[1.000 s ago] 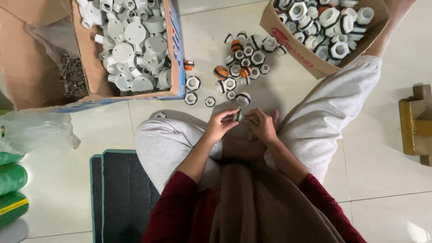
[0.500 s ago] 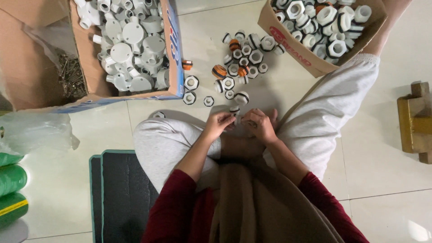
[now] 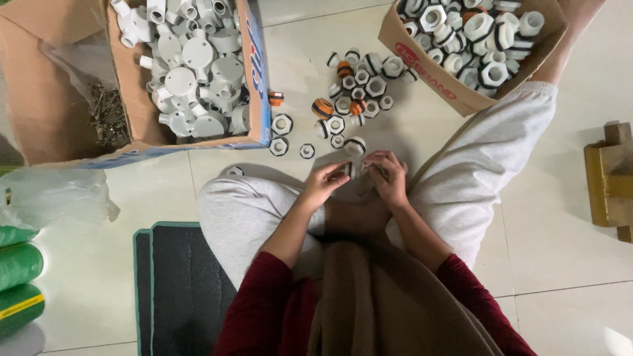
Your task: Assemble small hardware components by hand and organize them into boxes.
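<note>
I sit cross-legged on a tiled floor. My left hand point(image 3: 325, 182) and my right hand point(image 3: 388, 177) meet in front of my knees, both pinching a small white plastic fitting point(image 3: 350, 170) with a dark ring between their fingertips. Just beyond the hands lies a loose heap of white, black-ringed and orange fittings point(image 3: 353, 92) on the floor. A few single white nuts point(image 3: 281, 124) lie to the left of the heap.
A cardboard box of white round junction boxes point(image 3: 198, 66) stands at the back left, with screws point(image 3: 109, 118) beside it. Another cardboard box of fittings point(image 3: 471, 39) is at the back right. A dark mat point(image 3: 178, 283), green rolls point(image 3: 16, 290), a plastic bag point(image 3: 53, 194) and a yellow wooden block point(image 3: 610, 178) surround me.
My hands stay together on the small fitting, with only slight finger movement; the view has shifted a little.
</note>
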